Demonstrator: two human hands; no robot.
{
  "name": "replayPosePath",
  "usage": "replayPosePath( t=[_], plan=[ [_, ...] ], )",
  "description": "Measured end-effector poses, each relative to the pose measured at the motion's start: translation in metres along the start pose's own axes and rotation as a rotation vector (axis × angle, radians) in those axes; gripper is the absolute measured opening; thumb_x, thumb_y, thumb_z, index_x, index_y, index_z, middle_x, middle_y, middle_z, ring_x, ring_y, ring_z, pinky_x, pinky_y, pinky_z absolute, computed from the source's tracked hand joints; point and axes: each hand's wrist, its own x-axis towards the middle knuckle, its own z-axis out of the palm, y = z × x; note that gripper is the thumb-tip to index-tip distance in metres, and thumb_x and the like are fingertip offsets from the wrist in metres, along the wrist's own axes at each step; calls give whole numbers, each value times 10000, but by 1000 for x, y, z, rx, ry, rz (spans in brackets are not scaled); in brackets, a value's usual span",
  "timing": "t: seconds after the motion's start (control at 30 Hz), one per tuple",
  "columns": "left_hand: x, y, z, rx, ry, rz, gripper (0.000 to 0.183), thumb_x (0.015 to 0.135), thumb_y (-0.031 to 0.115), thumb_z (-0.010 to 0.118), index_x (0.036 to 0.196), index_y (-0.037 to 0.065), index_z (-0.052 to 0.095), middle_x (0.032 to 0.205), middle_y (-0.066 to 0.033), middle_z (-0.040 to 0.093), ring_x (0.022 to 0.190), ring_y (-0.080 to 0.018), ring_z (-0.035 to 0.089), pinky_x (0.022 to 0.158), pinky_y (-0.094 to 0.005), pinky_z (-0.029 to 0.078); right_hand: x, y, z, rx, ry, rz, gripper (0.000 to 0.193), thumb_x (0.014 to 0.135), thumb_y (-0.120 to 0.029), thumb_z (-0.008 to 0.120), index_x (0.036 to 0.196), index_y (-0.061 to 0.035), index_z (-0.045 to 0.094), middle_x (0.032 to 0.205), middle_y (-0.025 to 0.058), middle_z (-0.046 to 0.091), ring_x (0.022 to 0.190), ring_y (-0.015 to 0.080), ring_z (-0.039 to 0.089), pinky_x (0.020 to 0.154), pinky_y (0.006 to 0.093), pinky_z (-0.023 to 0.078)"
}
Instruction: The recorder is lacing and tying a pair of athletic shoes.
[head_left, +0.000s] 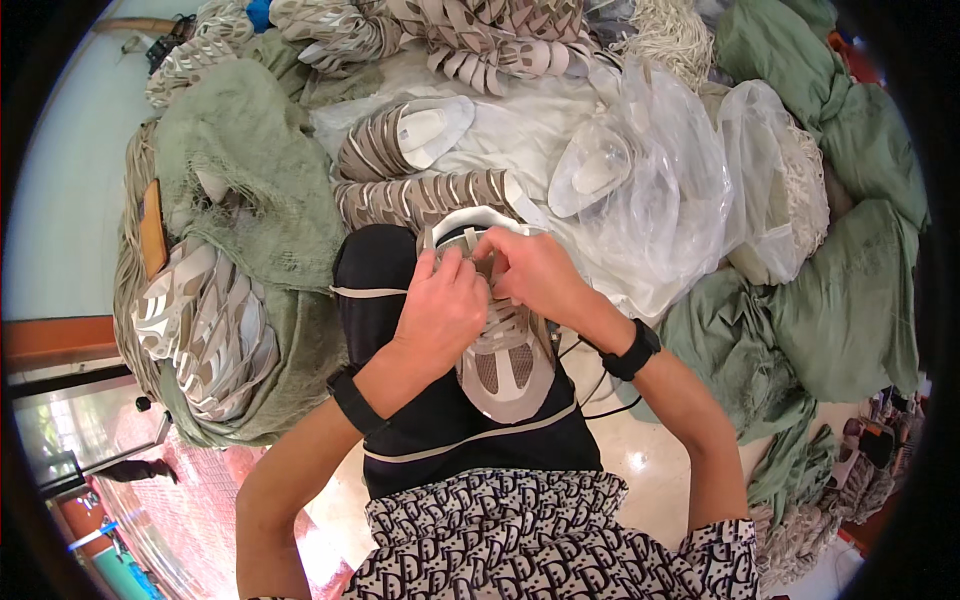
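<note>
Shoe: a beige shoe (500,385) with a mesh toe lies sole down on a black pad (378,262), its toe toward the wearer and both hands over its throat
Left hand: the left hand (445,305) bends over the shoe's near-left collar, fingers curled close together; from here I cannot tell whether they pinch anything
Right hand: the right hand (530,268) reaches in from the other side, forefinger and thumb bent toward each other at the throat, their grip hidden
Wrists: a black band (357,402) circles the left, another (632,350) the right
Pad: two pale straps cross it, one near each end
Beyond the shoe: two brown-and-white stacks of shoe parts (430,200) lie side by side near clear plastic (675,185)
Left side: green cloth (235,145) drapes beside a bundle of pale parts (205,335)
Right side: more green fabric (850,320) hangs in folds
</note>
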Motion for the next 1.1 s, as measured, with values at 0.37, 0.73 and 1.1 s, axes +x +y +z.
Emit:
replayPosePath(
  t=[0.37,0.73,1.1],
  plan=[
    [21,-22,-18,-445,-523,-319,16,624,18,566,631,23,552,786,-119,541,889,-305,519,784,-405,396,10,0,-20,353,-294,186,358,579,40,628,930,19,566,639,81,601,505,112,556,475,252,420],
    [-2,-7,-4,-264,14,-137,145,614,85,677,714,68,575,806,-89,540,938,-275,518,825,-397,379,-8,0,-5,-99,75,-144,345,606,33,624,942,-20,564,637,62,600,592,125,589,539,263,449],
    [27,-38,-17,-602,-543,-490,182,680,152,575,629,-22,570,707,-186,562,783,-365,534,714,-416,433,19,-8,-25,232,-246,292,322,602,53,576,923,63,557,577,74,589,475,128,570,476,265,425]
  ],
)
